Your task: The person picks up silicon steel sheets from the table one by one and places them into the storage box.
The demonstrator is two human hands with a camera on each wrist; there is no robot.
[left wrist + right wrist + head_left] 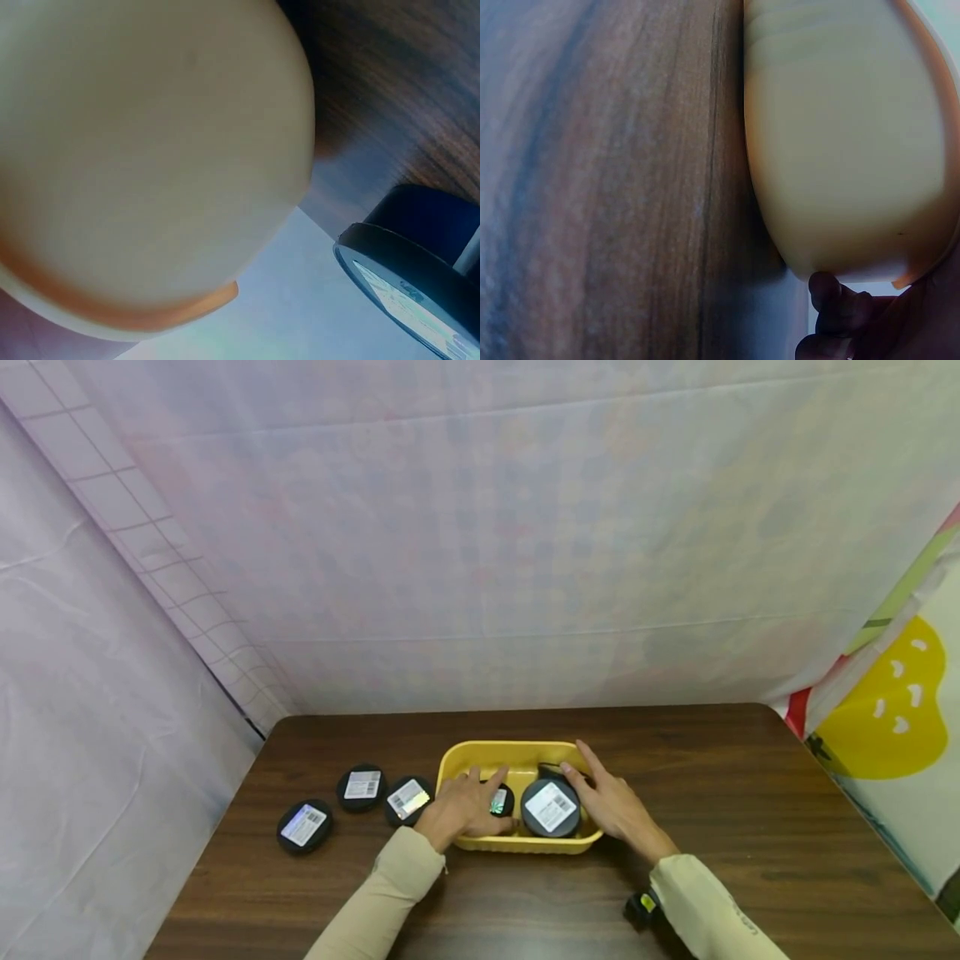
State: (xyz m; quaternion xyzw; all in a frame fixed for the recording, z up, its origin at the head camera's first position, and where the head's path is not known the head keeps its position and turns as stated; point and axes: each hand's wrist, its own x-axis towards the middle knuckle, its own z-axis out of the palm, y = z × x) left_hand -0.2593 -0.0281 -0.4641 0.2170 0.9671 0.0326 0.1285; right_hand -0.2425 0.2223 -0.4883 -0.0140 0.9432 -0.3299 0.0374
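A yellow plastic basket (pixel 480 845) stands on the table. Inside its left half, my left hand (pixel 465 806) has its thumb and fingers around a black round piece (pixel 501 802) with a label; the hand hides much of it. My right hand (pixel 617 806) grips the basket's right end, its thumb over the rim beside a larger black round piece (pixel 551 807) with a white label. In the right wrist view, curled fingers (pixel 840 300) show at the basket's outer wall (pixel 847 150). Behind the larger piece lies another dark item (pixel 551 769), partly hidden.
Left of the basket sit three labelled black round pieces: one near the basket (pixel 408 800), one behind (pixel 362 787), one farthest left (pixel 304 827). A small black device (pixel 641 908) with a yellow mark is by the right sleeve. A pale curtain (pixel 480 568) hangs behind the table (pixel 712 777).
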